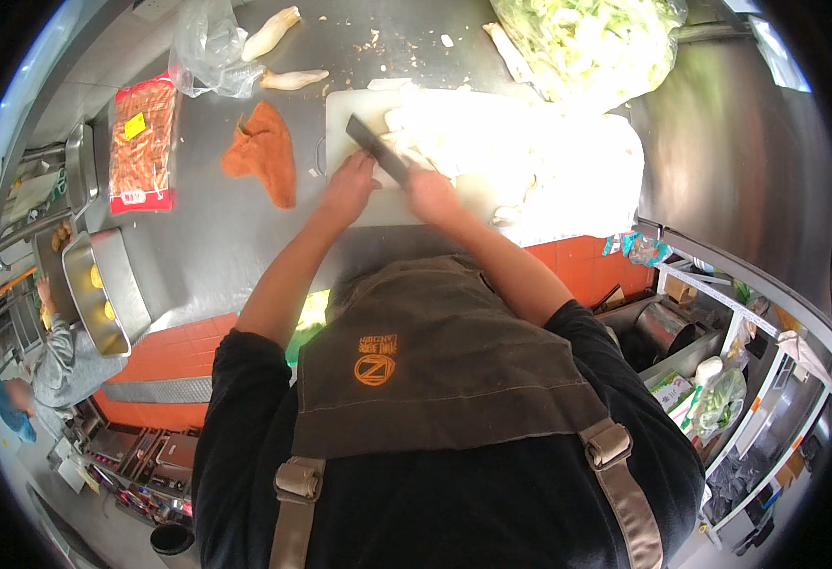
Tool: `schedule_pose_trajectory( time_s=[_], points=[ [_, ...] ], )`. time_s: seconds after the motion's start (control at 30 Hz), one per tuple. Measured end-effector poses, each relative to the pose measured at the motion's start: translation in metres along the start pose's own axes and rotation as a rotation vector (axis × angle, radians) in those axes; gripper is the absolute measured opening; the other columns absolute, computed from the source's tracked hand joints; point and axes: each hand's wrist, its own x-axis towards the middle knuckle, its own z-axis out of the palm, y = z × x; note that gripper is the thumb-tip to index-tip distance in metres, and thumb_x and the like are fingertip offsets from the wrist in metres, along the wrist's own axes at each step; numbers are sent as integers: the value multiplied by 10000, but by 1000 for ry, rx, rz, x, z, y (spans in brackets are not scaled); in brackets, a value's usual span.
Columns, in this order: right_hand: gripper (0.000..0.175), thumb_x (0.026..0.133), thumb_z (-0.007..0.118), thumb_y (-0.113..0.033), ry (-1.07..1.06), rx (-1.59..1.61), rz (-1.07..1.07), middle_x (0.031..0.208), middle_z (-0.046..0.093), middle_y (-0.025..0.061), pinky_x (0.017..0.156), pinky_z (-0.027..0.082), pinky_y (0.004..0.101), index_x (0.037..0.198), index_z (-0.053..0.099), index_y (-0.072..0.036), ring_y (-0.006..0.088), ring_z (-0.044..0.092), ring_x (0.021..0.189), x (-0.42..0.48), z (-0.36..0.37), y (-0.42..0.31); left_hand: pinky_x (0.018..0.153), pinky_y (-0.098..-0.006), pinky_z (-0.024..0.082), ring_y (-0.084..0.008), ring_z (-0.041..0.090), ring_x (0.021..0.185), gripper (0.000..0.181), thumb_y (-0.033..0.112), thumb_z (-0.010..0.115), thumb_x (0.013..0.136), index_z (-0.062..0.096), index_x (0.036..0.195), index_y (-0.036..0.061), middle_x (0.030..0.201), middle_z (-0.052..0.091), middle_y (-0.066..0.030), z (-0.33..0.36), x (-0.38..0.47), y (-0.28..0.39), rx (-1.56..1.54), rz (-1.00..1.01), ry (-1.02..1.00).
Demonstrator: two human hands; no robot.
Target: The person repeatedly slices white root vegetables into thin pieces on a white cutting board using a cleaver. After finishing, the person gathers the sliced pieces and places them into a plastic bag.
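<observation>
A kitchen cleaver [379, 149] is held in my right hand [433, 195], its blade slanting up and left over a white cutting board [341, 107]. Close to the blade's left side, my left hand [349, 186] rests near the board's lower left edge; whether its fingertips hold a piece cannot be told. Pale sliced pieces [405, 149], perhaps king oyster mushroom, lie just right of the blade. Strong glare washes out the heap on the board's right part. Whole king oyster mushrooms [271, 34] lie beyond the board, beside a clear plastic bag [210, 50].
An orange cloth [263, 151] and a red-edged food packet [143, 146] lie left on the steel counter [202, 249]. A metal pan [96, 291] stands at the lower left. A bag of chopped greens [601, 50] is at the back right. Another person [78, 359] stands far left.
</observation>
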Motion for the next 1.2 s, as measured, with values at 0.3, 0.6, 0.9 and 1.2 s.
schedule_pose_trajectory(
  time_s=[0.3, 0.6, 0.9, 1.2],
  points=[
    [199, 919, 619, -70, 169, 106, 26, 880, 683, 342, 771, 560, 562, 1027, 580, 93, 507, 692, 852, -11, -17, 24, 1038, -465, 511, -398, 585, 1245, 463, 88, 752, 855, 609, 1291, 23, 1322, 621, -178, 5, -7, 6, -77, -29, 137],
    [182, 900, 527, 8, 16, -119, -74, 887, 696, 320, 753, 575, 549, 1060, 579, 78, 482, 710, 849, -32, -32, -2, 976, -472, 513, -396, 591, 1149, 318, 71, 733, 854, 644, 1151, 2, 1249, 598, -162, 7, -10, 10, -13, -54, 58],
    [189, 895, 550, -19, 107, 99, 95, 916, 703, 310, 769, 585, 544, 1048, 586, 86, 475, 714, 862, -15, -10, 5, 966, -485, 509, -405, 582, 1119, 304, 63, 735, 851, 644, 1136, 12, 1204, 612, -170, 13, -8, 13, 0, -58, 88],
    [191, 858, 594, -13, -44, -220, -239, 904, 711, 292, 779, 595, 524, 1026, 612, 77, 442, 727, 861, -31, -37, -1, 951, -496, 514, -410, 598, 1101, 326, 71, 741, 855, 660, 1167, 22, 1138, 615, -174, 16, -13, 16, -22, -136, 130]
  ],
)
